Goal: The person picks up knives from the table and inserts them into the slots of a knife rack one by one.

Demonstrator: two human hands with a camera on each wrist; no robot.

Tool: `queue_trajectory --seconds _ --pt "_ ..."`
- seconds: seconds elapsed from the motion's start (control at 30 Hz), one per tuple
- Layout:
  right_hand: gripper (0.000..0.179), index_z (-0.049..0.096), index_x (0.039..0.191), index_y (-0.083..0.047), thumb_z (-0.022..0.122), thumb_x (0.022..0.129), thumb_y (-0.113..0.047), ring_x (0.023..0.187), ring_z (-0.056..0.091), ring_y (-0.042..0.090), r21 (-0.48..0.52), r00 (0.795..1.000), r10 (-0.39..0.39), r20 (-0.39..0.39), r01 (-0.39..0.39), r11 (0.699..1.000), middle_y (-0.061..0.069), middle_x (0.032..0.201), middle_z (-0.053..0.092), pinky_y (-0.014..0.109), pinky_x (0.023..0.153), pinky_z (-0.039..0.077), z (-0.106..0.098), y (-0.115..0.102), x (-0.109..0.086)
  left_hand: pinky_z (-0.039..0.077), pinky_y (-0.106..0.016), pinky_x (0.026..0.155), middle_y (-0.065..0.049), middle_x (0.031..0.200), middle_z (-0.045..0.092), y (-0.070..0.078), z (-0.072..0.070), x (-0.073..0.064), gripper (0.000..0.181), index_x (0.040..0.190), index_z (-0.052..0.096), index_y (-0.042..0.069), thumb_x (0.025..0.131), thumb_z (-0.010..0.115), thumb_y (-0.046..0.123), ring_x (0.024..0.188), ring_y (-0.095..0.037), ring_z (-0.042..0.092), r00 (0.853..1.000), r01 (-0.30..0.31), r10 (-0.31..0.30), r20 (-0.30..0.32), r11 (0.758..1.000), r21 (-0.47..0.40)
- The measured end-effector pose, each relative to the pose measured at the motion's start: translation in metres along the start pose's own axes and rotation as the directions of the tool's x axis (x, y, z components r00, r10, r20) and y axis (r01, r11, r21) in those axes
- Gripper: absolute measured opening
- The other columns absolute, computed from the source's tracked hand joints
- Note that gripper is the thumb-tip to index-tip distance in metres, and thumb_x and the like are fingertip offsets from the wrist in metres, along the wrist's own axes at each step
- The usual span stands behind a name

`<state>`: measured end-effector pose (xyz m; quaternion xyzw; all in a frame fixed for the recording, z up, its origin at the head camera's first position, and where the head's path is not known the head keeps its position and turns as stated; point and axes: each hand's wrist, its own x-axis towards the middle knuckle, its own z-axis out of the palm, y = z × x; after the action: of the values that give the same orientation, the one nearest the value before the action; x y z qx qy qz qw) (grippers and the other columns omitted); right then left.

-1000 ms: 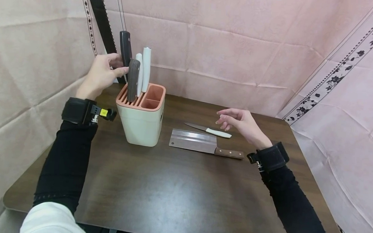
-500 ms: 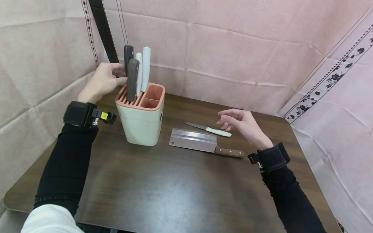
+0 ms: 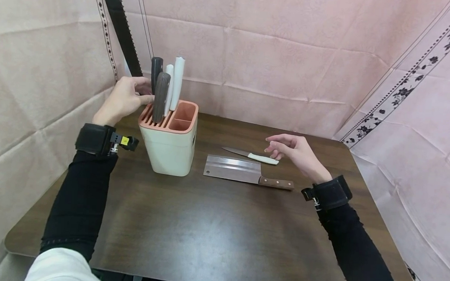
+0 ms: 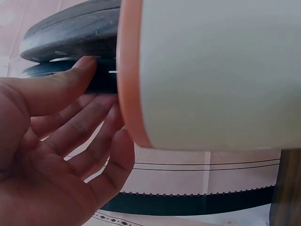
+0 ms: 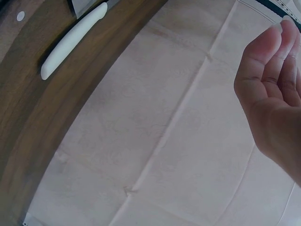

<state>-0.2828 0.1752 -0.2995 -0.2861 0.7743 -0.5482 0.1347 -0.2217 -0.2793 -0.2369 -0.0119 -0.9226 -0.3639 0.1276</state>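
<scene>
At the back left a pale green knife block [image 3: 166,152] with an orange slotted top holds several upright knives. My left hand [image 3: 126,96] pinches the handle of the black-handled knife [image 3: 156,72] low down, thumb on one side and fingers on the other; its blade is hidden in the block. In the left wrist view the thumb [image 4: 84,70] lies along that handle, close by the dark wooden handle [image 4: 75,30]. My right hand [image 3: 294,154] hovers with loosely bent fingers and holds nothing, near a small white-handled knife [image 3: 262,159] lying on the table.
A cleaver [image 3: 233,169] with a brown wooden handle lies in front of the small knife on the dark wooden table [image 3: 191,231]. Two white knife handles [image 3: 177,84] stand in the block beside two open compartments [image 3: 184,111]. Pink cloth [image 3: 269,67] hangs behind the table.
The black-handled knife has gone down into the block with my left hand, its handle now lower. My right hand has shifted slightly to the right.
</scene>
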Motion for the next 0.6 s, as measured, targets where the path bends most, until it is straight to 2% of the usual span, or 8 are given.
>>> queue_trajectory --seconds 0.23,0.4,0.47,0.53,0.6 --pt "0.032 0.060 0.123 0.002 0.058 0.097 -0.016 0.078 0.067 0.020 -0.002 1.000 -0.012 -0.004 0.012 1.000 0.011 0.096 0.074 0.030 0.073 0.056 -0.002 0.006 -0.002 0.045 -0.031 0.084 -0.020 0.121 0.063 -0.001 0.002 0.003 0.037 0.133 0.055 0.006 0.097 0.056 0.015 0.109 -0.027 0.059 1.000 0.003 -0.002 0.023 1.000 -0.011" --pt "0.032 0.060 0.122 0.003 0.060 0.096 -0.017 0.075 0.066 0.016 -0.026 0.999 0.013 -0.031 -0.014 1.000 0.006 0.092 0.075 0.030 0.072 0.056 -0.006 0.012 -0.003 0.046 -0.044 0.097 -0.022 0.128 0.060 -0.004 0.003 0.002 0.042 0.138 0.049 0.005 0.098 0.054 0.017 0.116 -0.032 0.057 0.999 0.009 -0.007 0.051 0.999 -0.031" --pt "0.032 0.061 0.121 0.003 0.060 0.096 -0.017 0.075 0.065 0.015 -0.075 0.999 0.036 -0.037 -0.039 0.996 0.004 0.092 0.074 0.030 0.071 0.056 -0.009 0.018 -0.005 0.043 -0.051 0.101 -0.023 0.131 0.058 -0.006 0.003 0.001 0.045 0.140 0.047 0.005 0.098 0.054 0.019 0.119 -0.035 0.055 0.998 0.012 -0.009 0.062 0.999 -0.044" --pt "0.029 0.063 0.118 0.001 0.060 0.096 -0.017 0.076 0.066 0.014 -0.174 0.998 0.056 -0.038 -0.062 0.983 0.004 0.093 0.073 0.028 0.070 0.056 -0.012 0.026 -0.006 0.042 -0.053 0.102 -0.024 0.133 0.056 -0.008 0.002 0.001 0.046 0.141 0.046 0.005 0.098 0.054 0.020 0.121 -0.037 0.054 0.998 0.011 -0.007 0.070 0.999 -0.053" --pt "0.026 0.067 0.114 -0.002 0.062 0.094 -0.018 0.080 0.066 0.014 -0.323 0.997 0.072 -0.029 -0.077 0.943 0.006 0.096 0.073 0.027 0.070 0.055 -0.015 0.037 -0.008 0.040 -0.054 0.103 -0.024 0.134 0.055 -0.009 0.001 0.000 0.048 0.142 0.045 0.005 0.099 0.054 0.023 0.122 -0.038 0.053 0.996 0.013 -0.010 0.088 0.999 -0.033"
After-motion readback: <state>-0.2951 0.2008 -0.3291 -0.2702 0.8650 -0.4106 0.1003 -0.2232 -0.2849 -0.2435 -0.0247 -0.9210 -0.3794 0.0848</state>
